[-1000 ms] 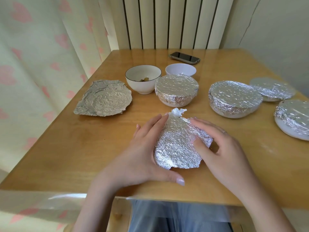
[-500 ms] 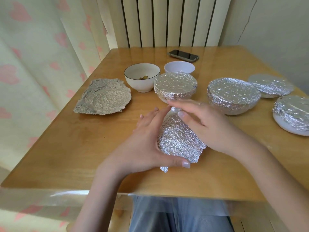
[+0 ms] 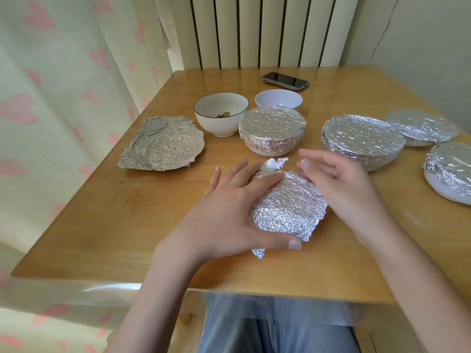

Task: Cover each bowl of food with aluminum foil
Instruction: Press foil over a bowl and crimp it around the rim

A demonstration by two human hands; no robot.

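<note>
A: Where is the crumpled foil piece [image 3: 288, 207] seen?

B: It is seen near the front middle of the tabletop [image 3: 127, 225], just in front of a foil-covered bowl [image 3: 272, 129]. A twisted end is raised at its far side, and a small corner is tucked out beneath the thumb at the near side.

A: How is it held?

B: It is gripped by the left hand [image 3: 229, 212]: the thumb is curled under the near edge, the fingers [image 3: 265, 179] are laid spread over the top left. The right hand [image 3: 339, 184] is set against the right side of the piece; its fingers are loosely bent and slightly spread, blurred, and whether anything is pinched cannot be told.

A: What else is noted?

B: Three more foil-covered dishes are recorded to the right: a wide bowl [image 3: 362, 138], a flat dish [image 3: 420, 127] behind it, and one [image 3: 448, 171] cut by the frame edge. Two bowls are left uncovered at the back: a dark-rimmed white bowl [image 3: 221, 115] with a little food inside, and a small white bowl [image 3: 278, 99]. A flattened, dish-shaped foil sheet [image 3: 161, 143] is laid at the left. A phone [image 3: 284, 81] is noted at the far edge.
</note>
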